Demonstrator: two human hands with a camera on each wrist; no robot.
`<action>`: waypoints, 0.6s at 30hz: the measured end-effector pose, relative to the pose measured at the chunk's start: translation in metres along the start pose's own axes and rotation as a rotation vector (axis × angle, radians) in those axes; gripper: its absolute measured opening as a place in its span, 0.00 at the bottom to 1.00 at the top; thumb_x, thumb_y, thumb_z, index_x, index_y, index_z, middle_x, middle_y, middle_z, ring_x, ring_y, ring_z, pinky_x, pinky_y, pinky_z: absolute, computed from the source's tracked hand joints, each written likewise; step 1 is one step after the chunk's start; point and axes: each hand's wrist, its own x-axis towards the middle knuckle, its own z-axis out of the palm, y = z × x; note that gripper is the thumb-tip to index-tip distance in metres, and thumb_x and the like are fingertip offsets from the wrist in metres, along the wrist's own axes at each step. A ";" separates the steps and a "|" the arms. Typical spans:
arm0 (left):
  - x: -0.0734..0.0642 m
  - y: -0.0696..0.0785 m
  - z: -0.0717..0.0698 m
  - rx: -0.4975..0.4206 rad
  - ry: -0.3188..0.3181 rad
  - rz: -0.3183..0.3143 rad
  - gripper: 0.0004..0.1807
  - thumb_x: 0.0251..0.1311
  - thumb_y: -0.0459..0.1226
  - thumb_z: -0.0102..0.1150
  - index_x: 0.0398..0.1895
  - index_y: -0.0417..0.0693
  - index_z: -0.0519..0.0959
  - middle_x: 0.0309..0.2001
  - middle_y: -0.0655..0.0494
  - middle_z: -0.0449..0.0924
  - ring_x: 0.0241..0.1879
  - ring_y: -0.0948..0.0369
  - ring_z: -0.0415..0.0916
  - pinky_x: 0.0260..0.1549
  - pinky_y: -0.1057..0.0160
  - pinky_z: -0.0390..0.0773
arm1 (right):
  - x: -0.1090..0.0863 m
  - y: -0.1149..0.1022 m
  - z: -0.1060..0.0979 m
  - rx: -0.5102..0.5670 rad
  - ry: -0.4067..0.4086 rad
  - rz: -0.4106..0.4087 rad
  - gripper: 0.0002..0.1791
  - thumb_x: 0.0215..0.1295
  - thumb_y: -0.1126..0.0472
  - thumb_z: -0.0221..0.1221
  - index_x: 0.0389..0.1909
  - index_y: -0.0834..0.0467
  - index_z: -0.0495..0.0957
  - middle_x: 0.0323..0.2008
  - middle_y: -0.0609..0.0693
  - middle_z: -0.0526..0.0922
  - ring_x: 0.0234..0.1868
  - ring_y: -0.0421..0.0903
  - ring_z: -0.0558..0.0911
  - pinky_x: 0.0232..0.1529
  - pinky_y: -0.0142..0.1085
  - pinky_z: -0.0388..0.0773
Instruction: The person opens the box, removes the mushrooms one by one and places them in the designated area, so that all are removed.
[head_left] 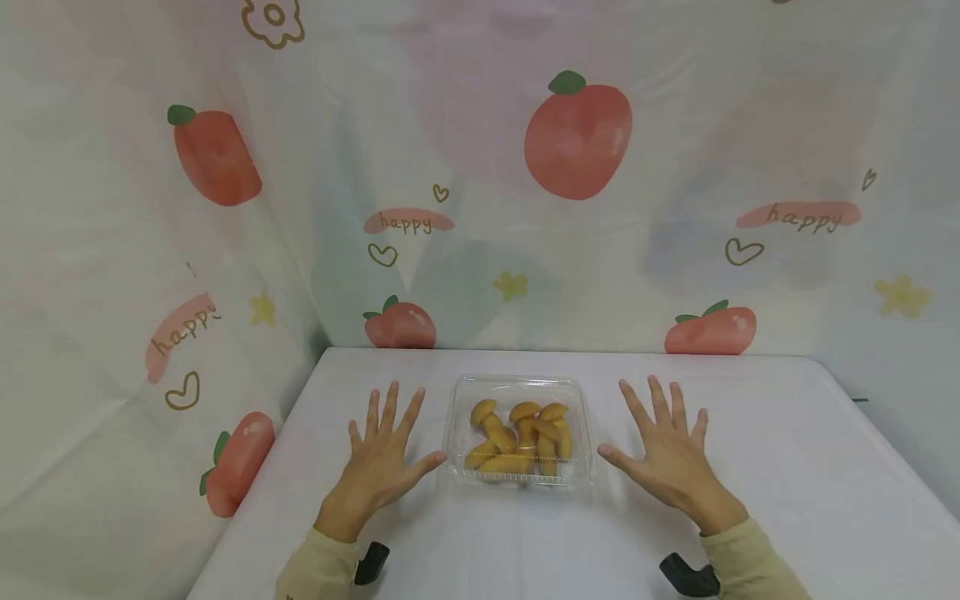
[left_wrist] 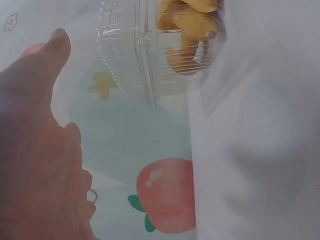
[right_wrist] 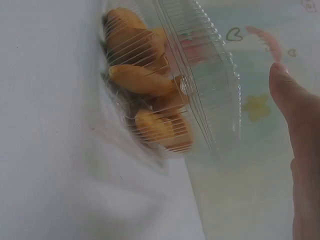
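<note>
White surface [head_left: 787, 467] carries everything. Left hand [head_left: 381, 463] and right hand [head_left: 667, 454] lie flat on it, fingers spread, holding nothing, one on each side of clear plastic box [head_left: 521, 433], lid closed. Golden mushroom-shaped pastries [head_left: 521, 437] sit piled inside. Behind, pale curtain [head_left: 480, 192] printed with peaches, hearts, "happy" in script.

Box [head_left: 521, 432] on table [head_left: 787, 467] between left hand [head_left: 380, 462] and right hand [head_left: 667, 454]; pastries [head_left: 521, 437] inside
</note>
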 end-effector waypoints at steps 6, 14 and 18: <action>0.004 0.004 -0.002 -0.046 -0.003 0.024 0.54 0.60 0.70 0.53 0.83 0.70 0.40 0.84 0.48 0.31 0.82 0.41 0.30 0.69 0.22 0.47 | 0.001 -0.005 0.002 0.027 0.016 -0.019 0.56 0.60 0.31 0.60 0.82 0.44 0.43 0.80 0.69 0.41 0.80 0.71 0.34 0.67 0.80 0.30; 0.011 0.011 0.000 -0.127 0.005 0.140 0.53 0.61 0.65 0.58 0.83 0.68 0.40 0.84 0.46 0.35 0.82 0.40 0.38 0.71 0.26 0.51 | 0.004 -0.009 0.005 0.016 0.008 -0.042 0.57 0.59 0.31 0.62 0.82 0.45 0.45 0.80 0.69 0.46 0.80 0.72 0.40 0.69 0.78 0.36; 0.013 0.013 0.001 -0.152 0.012 0.176 0.53 0.61 0.64 0.59 0.83 0.66 0.41 0.83 0.45 0.37 0.81 0.40 0.41 0.72 0.29 0.55 | 0.005 -0.012 0.005 0.043 -0.005 -0.055 0.56 0.58 0.32 0.63 0.82 0.45 0.46 0.79 0.68 0.48 0.80 0.71 0.41 0.69 0.77 0.38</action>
